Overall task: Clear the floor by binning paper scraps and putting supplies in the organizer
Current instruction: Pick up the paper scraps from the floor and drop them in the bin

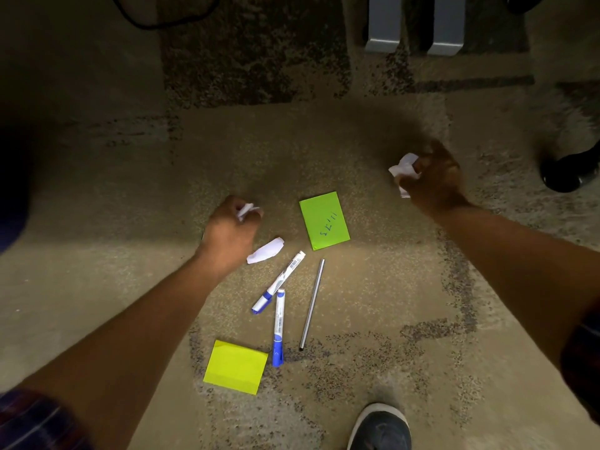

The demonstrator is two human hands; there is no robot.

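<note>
Two hands: left hand point(229, 228) clenches a paper scrap point(247, 211); right hand point(435, 180) clenches crumpled paper point(403, 168).
Floor clutter: loose scrap point(266, 251), two markers point(280, 282), rod point(312, 304), sticky pads point(324, 225) between the arms.

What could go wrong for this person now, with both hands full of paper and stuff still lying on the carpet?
The loose paper scrap beside the left hand may get left behind, since that hand already clutches a crumpled piece. The right hand holds a bulky wad that sticks out and could slip. The person's shoe is near the markers and the thin metal rod; a step forward might roll on them.
</note>
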